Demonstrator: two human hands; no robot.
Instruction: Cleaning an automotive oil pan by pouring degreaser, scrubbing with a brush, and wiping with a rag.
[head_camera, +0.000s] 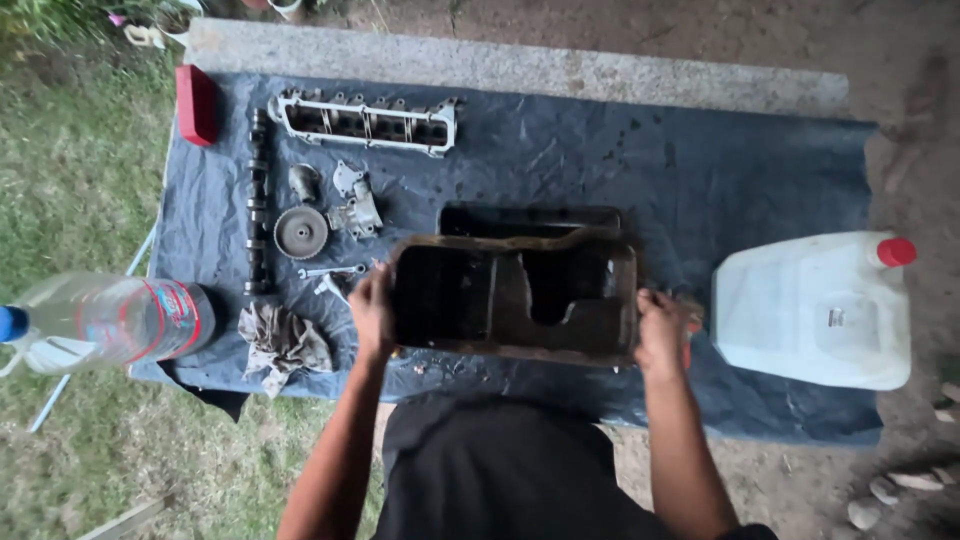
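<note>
Gripping the oil pan (515, 295) at both short ends, the left hand (371, 312) is curling its fingers over the left rim while the right hand (660, 332) is clamping the right rim, both pressed tight on the metal. The pan is sitting between them, its long axis running left to right across the blue tarp (700, 170), open side facing up, directly in front of the person. Neither hand is nearer; each is holding its own end. Just left of the left hand, wrenches (332, 275) and a rag (283, 343) are lying beside a gear (300, 232) and camshaft (258, 200). A white jug (815, 310) is standing well right of the right hand, and a bottle (105, 320) is lying far left.
</note>
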